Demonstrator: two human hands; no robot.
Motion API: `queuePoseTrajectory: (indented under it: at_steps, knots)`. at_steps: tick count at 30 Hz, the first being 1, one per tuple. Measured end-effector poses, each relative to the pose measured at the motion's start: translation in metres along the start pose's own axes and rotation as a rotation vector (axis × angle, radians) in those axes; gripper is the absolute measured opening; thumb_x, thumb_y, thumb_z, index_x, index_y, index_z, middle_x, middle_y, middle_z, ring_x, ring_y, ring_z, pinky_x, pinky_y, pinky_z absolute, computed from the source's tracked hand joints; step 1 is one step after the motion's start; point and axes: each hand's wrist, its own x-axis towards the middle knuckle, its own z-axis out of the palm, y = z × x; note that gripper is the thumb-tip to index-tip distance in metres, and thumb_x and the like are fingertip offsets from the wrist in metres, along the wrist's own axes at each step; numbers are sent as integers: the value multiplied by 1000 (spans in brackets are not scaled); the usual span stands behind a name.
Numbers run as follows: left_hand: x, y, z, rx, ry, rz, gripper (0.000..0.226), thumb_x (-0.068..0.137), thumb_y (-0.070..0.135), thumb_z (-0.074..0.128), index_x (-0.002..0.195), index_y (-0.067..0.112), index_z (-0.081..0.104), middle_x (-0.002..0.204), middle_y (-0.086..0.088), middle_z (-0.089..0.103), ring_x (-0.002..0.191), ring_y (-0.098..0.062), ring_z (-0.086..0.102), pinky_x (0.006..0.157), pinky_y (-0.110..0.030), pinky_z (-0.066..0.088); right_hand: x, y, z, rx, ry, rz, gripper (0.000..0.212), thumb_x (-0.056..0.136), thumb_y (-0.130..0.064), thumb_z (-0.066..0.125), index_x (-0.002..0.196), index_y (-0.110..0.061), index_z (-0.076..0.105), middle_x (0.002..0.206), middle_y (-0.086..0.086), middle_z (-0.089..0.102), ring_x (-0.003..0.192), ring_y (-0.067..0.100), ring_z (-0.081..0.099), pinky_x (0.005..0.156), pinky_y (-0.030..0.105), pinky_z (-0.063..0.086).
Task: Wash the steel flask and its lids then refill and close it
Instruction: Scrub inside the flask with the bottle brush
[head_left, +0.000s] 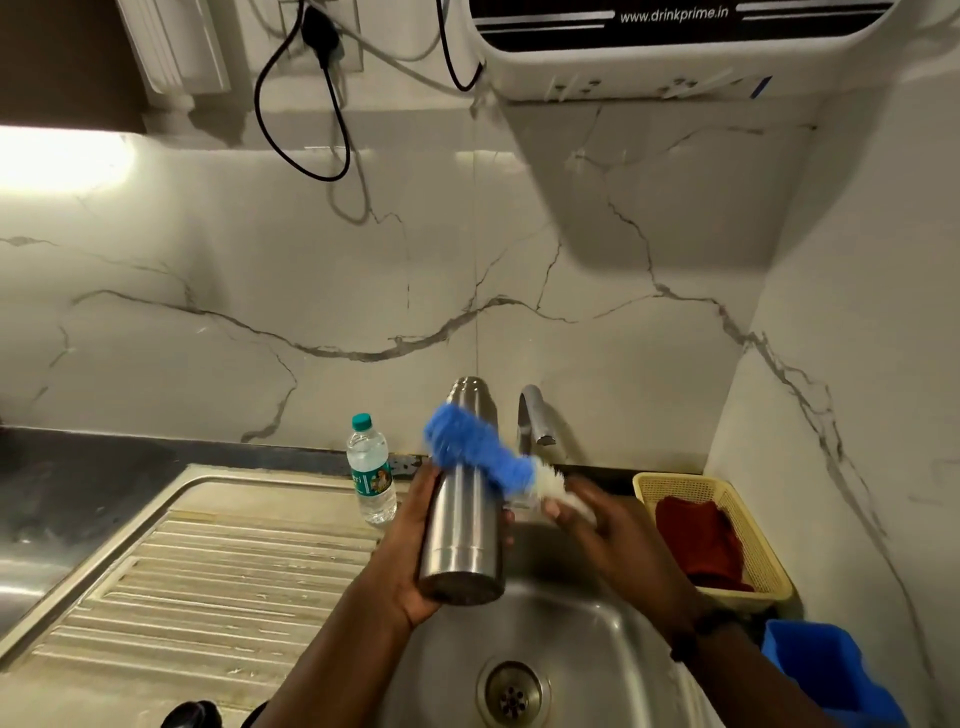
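Over steel sink (597, 623), left hand (415, 561) is wrapping cylindrical steel flask (462, 519).
Right hand (597, 519) is probably pinching blurred blue-white bristle brush (478, 452); wet steel slippery, hold mid-body.

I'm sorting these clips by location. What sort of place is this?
Most likely a home kitchen, at the sink. A steel sink with a ribbed drainboard and a tap sits under a marble-look wall, with a water purifier mounted above.
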Motion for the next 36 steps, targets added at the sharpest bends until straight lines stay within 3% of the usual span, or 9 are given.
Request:
queuePoseTrajectory:
  at_steps: [3, 8, 14, 15, 18, 23, 28, 31, 36]
  knots:
    - [-1, 2, 8, 20, -56, -45, 71, 86, 54, 62, 132, 0, 54, 110, -28, 67, 83, -35, 70, 79, -45, 60, 27, 0, -2, -34, 80, 78, 37, 95, -52, 50, 123, -30, 60, 89, -14, 69, 80, -2, 64, 64, 12, 45]
    - [4, -3, 17, -137, 47, 9, 67, 85, 56, 66, 129, 7, 55, 99, -24, 69, 80, -34, 71, 83, -53, 57, 32, -14, 2, 74, 153, 165, 24, 92, -53, 53, 108, -36, 60, 80, -13, 69, 75, 2, 65, 65, 22, 49]
    - [19, 8, 21, -281, 295, 55, 59, 100, 46, 51, 146, 10, 45, 84, -19, 68, 81, -31, 63, 50, -38, 60, -24, -31, 21, 220, 154, 66, 19, 84, -49, 58, 99, -40, 64, 84, -25, 69, 85, -6, 66, 69, 9, 49]
    - [20, 6, 19, -287, 323, 82, 54, 105, 40, 42, 149, 8, 40, 82, -15, 61, 77, -26, 57, 54, -35, 61, -31, -29, 26, 153, 134, 44, 19, 85, -53, 58, 100, -42, 64, 85, -26, 68, 88, -8, 65, 72, 8, 49]
    - [25, -1, 12, -319, 349, 124, 48, 110, 27, 26, 151, 3, 33, 83, -6, 47, 86, -29, 55, 105, -37, 43, -35, -22, 41, -107, 166, -84, 26, 89, -51, 56, 110, -39, 64, 85, -35, 59, 88, -22, 56, 75, -1, 41]
    - [33, -6, 8, -462, 351, 60, 61, 94, 52, 56, 140, 14, 47, 117, -20, 65, 94, -36, 64, 51, -49, 60, -18, -12, 36, -170, 204, 142, 58, 87, -71, 33, 123, -33, 61, 87, -6, 72, 77, 5, 66, 69, 27, 54]
    - [41, 2, 8, -527, 370, 110, 56, 97, 50, 51, 139, 13, 48, 122, -17, 65, 108, -34, 64, 68, -52, 61, -32, -24, 37, -71, 387, 113, 61, 86, -75, 37, 115, -29, 64, 73, -1, 69, 66, 11, 66, 59, 39, 56]
    - [44, -5, 4, -470, 333, 149, 57, 96, 56, 52, 133, 13, 51, 110, -16, 67, 98, -32, 67, 62, -47, 59, -27, -36, 37, -275, 287, -26, 42, 94, -64, 39, 114, -34, 60, 72, -5, 69, 63, 6, 63, 53, 25, 51]
    - [49, -6, -2, -446, 329, 142, 61, 94, 55, 55, 138, 12, 49, 119, -19, 68, 105, -35, 67, 74, -50, 57, -15, -42, 29, -233, 202, 71, 61, 85, -71, 29, 125, -35, 58, 88, -2, 73, 78, 13, 67, 63, 24, 47]
